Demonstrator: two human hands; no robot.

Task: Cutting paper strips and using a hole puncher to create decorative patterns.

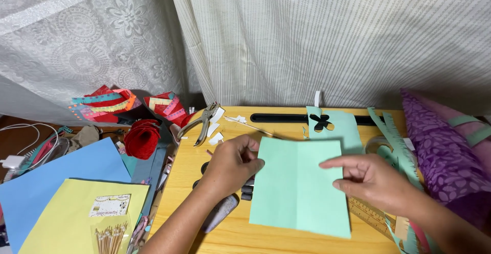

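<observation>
On the yellow wooden table (225, 236) a sheet of mint-green paper (299, 192) lies flat near the middle, with a faint upright crease down it. The left hand (232, 163) pinches the sheet's upper left edge, fingers curled closed on the paper. The right hand (371, 178) rests on the right edge, forefinger stretched out flat toward the crease, not gripping but pressing down. To fold it well, I judge the corners should be matched first and held with the pinching hand while the flat finger runs along the crease from the middle outward, so the edges do not slip apart. A dark tube-like thing (220, 213) lies just under the left wrist and could catch the sheet. Behind, near the back edge, sit a metal hole punch (203, 122), a second green piece with a flower shape cut out (327, 123), and a red paper rose (141, 138) off the table's left side. Blue paper (46, 182) and yellow paper (66, 218) lie well apart at the left.
</observation>
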